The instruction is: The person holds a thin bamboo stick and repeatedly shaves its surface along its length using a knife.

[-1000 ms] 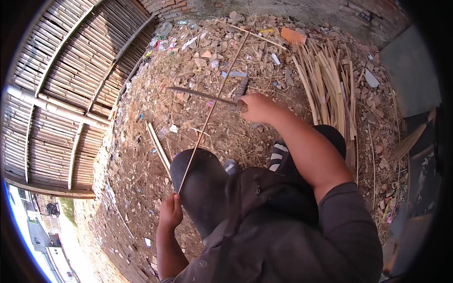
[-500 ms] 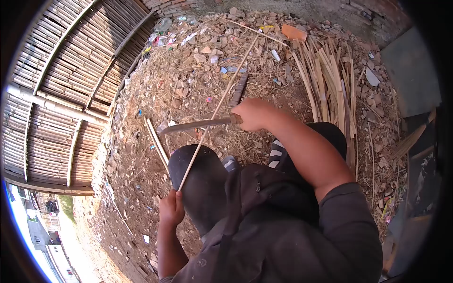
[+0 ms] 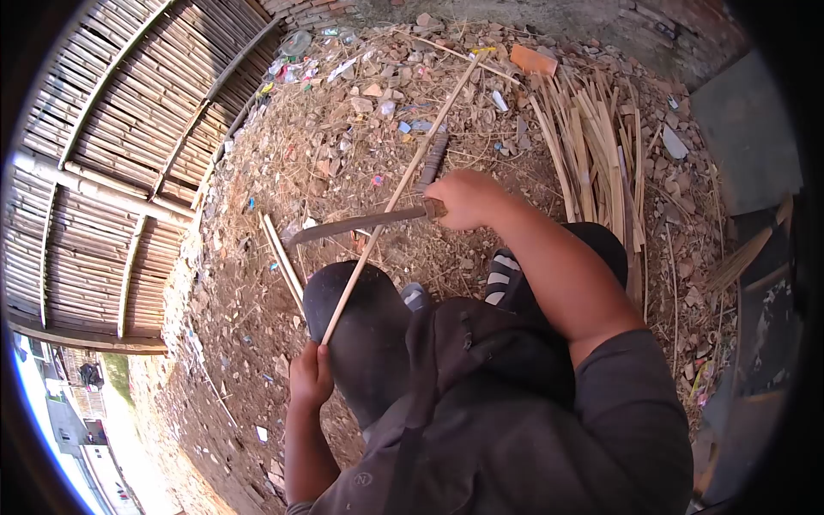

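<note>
Cannot see the near end of the long, thin, pale wooden stick (image 3: 412,167) inside the bare left hand (image 3: 311,375), nor the gripped part of the long, curved, grey-brown metal blade (image 3: 360,223) under the bare right hand (image 3: 468,199). Cannot confirm contact at the crossing of blade and stick. Cannot follow 2 slim pale sticks (image 3: 288,264) behind the dark-clothed knee (image 3: 348,296), or the slatted brown bamboo wall (image 3: 86,103) past the rounded dark border. Cannot identify the tiny blue scrap (image 3: 404,127).

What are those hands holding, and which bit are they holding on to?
The left hand holds a thin strip by its near end; the right hand grips a long knife by its handle, mostly hidden in the fist.
</note>
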Tool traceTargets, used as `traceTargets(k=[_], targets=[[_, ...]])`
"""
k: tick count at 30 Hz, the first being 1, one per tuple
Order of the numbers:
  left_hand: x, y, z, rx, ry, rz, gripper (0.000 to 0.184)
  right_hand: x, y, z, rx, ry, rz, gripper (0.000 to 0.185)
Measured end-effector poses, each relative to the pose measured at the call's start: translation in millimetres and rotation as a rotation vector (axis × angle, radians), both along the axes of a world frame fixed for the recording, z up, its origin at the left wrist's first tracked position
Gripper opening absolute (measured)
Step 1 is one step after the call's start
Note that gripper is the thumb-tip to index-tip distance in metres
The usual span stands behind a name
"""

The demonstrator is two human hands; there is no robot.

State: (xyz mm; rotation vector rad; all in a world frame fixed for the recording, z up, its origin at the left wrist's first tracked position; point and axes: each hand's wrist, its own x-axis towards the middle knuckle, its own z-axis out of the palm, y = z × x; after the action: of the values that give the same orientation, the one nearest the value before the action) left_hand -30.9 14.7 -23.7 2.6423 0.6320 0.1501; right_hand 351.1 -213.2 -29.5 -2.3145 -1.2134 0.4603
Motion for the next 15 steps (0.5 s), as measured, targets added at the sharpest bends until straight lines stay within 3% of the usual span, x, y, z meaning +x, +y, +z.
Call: traceTargets(k=[1, 2, 5, 14, 15], targets=[[-5.4, -2.2, -1.8, -0.005, 0.009, 0.021, 0.034, 11.1, -5.3, -6.0, 0.012, 0.052, -0.012, 0.027], [-5.7, -2.3, -2.5, -0.007, 0.007, 0.037, 0.034, 30.3, -7.6, -35.4, 0.109, 0.101, -0.247, 0.030], [-1.1, 8.3, 4.2, 0.073, 0.031, 0.025, 0.033, 59.2, -21.4, -46.1, 0.078, 0.169, -0.554, 0.031], [4.9, -3.7, 1.3, 0.049, -0.002, 0.033, 0.035, 3.1, -6.2, 6.4, 0.005, -0.121, 0.090, 0.033], [1.8, -3.0, -0.3, 0.035, -0.006, 0.042, 0.036, 8.3, -5.7, -0.4, 0.025, -0.014, -0.009, 0.034]])
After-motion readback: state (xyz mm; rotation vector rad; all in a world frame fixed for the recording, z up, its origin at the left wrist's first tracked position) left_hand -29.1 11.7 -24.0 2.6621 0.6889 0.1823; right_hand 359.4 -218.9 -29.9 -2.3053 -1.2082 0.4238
